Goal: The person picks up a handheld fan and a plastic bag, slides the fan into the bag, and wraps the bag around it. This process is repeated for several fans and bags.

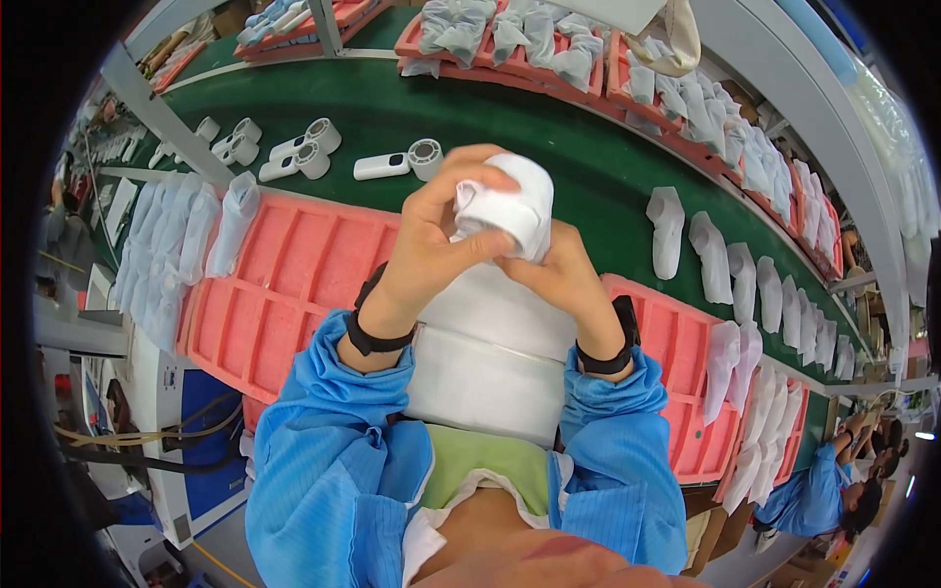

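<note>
I've got the left hand [431, 225] clamped on a white-wrapped bundle [534, 201], fingers over the top and thumb below, while the right hand [561, 272] grips its lower right side, though some of those fingers are hidden from me. So the bundle's held up between both hands, above a pile of white sheets [485, 377] by the person's chest. Can't tell what's inside the wrap. Black bands [382, 343] on the wrists, blue sleeves [323, 431] pushed up. Pink divided trays [294, 265] sit left and right, and past them I see a green belt [593, 191] with bare white handheld fans [380, 168] on the left and bagged white pieces [667, 233] on the right. Farther out, loaded far trays [495, 73] and a blue-clad co-worker [809, 490], lower right.
</note>
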Tool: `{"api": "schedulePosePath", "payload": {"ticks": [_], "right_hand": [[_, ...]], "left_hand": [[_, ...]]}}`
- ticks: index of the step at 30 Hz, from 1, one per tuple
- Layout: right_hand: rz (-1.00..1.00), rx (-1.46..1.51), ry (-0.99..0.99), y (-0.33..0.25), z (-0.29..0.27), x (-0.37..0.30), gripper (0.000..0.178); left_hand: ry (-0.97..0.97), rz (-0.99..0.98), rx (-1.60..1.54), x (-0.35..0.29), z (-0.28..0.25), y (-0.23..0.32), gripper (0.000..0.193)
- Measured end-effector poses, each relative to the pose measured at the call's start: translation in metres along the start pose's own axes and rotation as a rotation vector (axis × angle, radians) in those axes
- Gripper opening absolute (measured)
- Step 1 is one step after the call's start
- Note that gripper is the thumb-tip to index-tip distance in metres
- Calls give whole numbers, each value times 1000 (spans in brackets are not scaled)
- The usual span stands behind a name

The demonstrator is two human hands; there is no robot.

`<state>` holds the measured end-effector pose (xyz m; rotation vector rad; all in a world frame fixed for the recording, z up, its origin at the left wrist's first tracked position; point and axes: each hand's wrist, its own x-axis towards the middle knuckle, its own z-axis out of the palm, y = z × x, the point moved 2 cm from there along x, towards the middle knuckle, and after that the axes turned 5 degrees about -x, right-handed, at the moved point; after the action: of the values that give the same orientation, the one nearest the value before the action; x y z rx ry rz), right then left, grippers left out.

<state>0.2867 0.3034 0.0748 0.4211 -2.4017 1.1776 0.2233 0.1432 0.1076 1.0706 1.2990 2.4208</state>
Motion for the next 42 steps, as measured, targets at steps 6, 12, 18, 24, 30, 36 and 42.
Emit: {"api": "schedulePosePath", "payload": {"ticks": [6,12,18,24,30,36,42], "right_hand": [[184,-404,243,-5,-10,0,37],[190,-457,243,-20,2,-2,28],[232,-298,308,-8,-10,-5,26],[441,-214,-15,44,-21,-6,30],[859,-913,18,168,-35,-36,39],[572,-842,168,133,-34,-25,52],[289,-523,103,81,9,-5,63]], "left_hand": [[247,166,548,-4,-3,2,39],[227,457,696,-11,12,-4,28],[235,411,879,-6,2,0,19],[435,33,771,21,-76,-36,28],[340,-103,1110,17,-135,-129,58],[112,-255,1308,22,-111,-124,74],[-61,-338,1154,20,-96,-115,74]]}}
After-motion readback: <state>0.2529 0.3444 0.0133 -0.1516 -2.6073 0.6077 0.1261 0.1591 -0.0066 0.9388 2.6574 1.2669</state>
